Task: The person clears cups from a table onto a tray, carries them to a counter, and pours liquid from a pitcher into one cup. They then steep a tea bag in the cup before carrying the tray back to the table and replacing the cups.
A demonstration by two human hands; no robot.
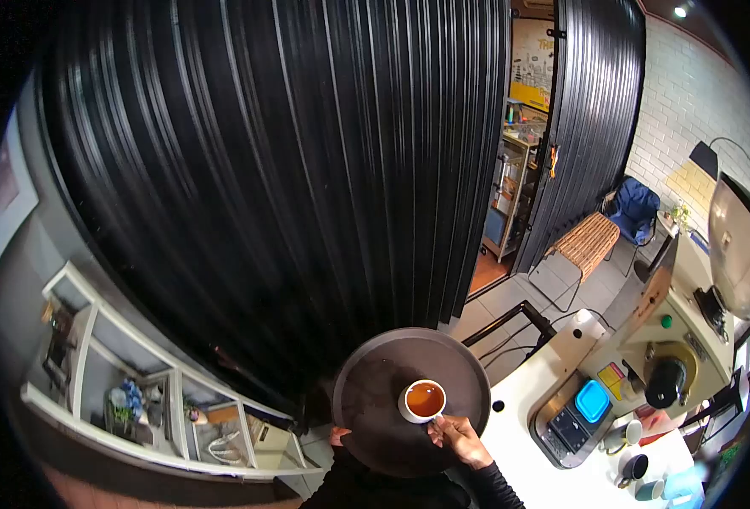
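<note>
A round dark brown serving tray (370,382) is held level in front of me. My left hand (339,435) grips its left edge, with only a few fingertips showing and the rest hidden beneath. A white cup (407,413) of amber-brown liquid, like tea or coffee, stands on or just above the tray, right of its middle. My right hand (464,441) is closed at the cup's lower right side, thumb and fingers pinched where the handle is. The hand covers the handle itself.
Black ribbed folding doors (264,170) rise ahead, parted at right. A white counter (519,441) on my right bears a machine (561,424) with a blue tray (591,400), and several mugs (625,434). A white shelf (180,458) lines the left. Farther off stand a wicker stool (587,246) and blue chair (633,208).
</note>
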